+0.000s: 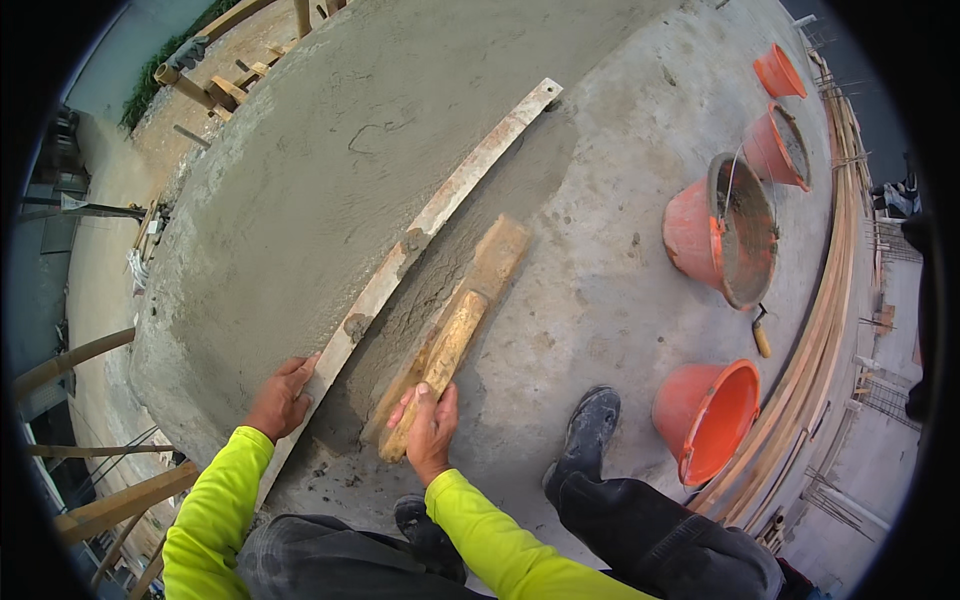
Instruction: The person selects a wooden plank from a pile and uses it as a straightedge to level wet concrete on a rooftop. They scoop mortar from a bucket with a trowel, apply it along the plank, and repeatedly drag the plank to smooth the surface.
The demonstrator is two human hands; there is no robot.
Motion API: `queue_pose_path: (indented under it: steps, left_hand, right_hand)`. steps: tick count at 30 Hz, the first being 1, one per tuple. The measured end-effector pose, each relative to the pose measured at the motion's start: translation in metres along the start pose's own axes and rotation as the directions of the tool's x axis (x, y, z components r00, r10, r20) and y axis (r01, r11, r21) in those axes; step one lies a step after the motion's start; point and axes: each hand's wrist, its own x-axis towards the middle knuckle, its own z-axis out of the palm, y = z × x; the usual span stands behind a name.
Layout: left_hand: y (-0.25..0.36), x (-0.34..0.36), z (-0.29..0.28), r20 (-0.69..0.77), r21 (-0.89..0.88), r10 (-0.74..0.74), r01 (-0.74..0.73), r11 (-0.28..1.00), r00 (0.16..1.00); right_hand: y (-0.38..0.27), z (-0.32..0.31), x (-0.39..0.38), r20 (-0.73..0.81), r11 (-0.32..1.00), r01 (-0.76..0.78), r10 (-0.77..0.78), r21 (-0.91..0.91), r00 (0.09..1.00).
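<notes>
My left hand (280,398) grips the edge of a long, pale straightedge (460,187) lying diagonally over wet grey mortar (280,200), with lumps of mortar stuck on it. Just right of it, my right hand (428,428) is closed on the handle of a wooden float (500,250), which rests on a rougher strip of mortar alongside the straightedge.
Orange buckets (690,235), several, stand on the concrete (590,280) at right, some mortar-filled, beside a small trowel (762,338). Long timbers (820,370) lie along the right edge. The slab's edge at left has wooden poles (70,360) beyond. My booted feet (590,430) are below.
</notes>
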Motion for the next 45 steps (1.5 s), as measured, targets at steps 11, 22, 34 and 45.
queue_pose_path:
  steps: [11,22,34,45]
  left_hand:
    - [-0.008,-0.001,0.003,-0.014,0.092,0.010,-0.009,0.996,1.000]
    - [-0.014,-0.004,0.008,-0.027,0.069,-0.012,0.013,0.998,1.000]
    - [-0.006,-0.003,0.004,0.002,-0.040,-0.107,0.107,0.994,0.994]
    - [0.012,-0.006,0.009,-0.086,0.069,-0.211,0.218,0.974,0.974]
  right_hand:
    - [-0.091,0.018,0.171,-0.061,0.982,0.045,-0.057,-0.183,0.997]
    - [0.002,-0.082,-0.079,0.237,0.876,-0.271,0.383,-0.398,0.893]
    - [-0.310,-0.005,0.204,0.492,-0.211,0.937,0.806,-0.280,0.329]
    - [-0.298,0.055,0.349,0.483,-0.222,0.934,0.809,-0.278,0.336]
